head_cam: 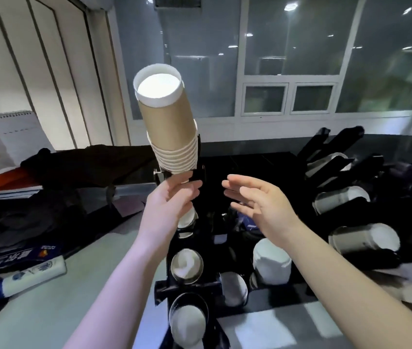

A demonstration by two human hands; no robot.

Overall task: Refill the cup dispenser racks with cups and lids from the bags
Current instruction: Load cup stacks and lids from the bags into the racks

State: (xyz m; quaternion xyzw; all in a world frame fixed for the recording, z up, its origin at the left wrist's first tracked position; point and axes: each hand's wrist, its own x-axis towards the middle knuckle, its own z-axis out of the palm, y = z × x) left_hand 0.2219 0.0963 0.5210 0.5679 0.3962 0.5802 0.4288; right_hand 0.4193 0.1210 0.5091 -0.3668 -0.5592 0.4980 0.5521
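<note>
While the left hand [172, 197] curls round the lower end of a stack of brown paper cups [168, 124] rising tilted above it, the right hand [257, 200] hovers just beside, fingers straight, holding nothing. Below both hands stands the black dispenser rack [190, 288], white cups showing in its openings.

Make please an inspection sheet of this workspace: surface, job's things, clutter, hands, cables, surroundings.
Surface: pale counter, partly covered.
Job's things: brown cup stack, upside down, tilted, over the black rack; its tubes hold white cups.
Clutter: dark cloth, calendar, white printed roll at left.
Hands: left hand holds the stack's lower end; right hand is open beside it, not touching.
Cables: nothing seen.
Surroundings: windows behind, panelled wall at left.
</note>
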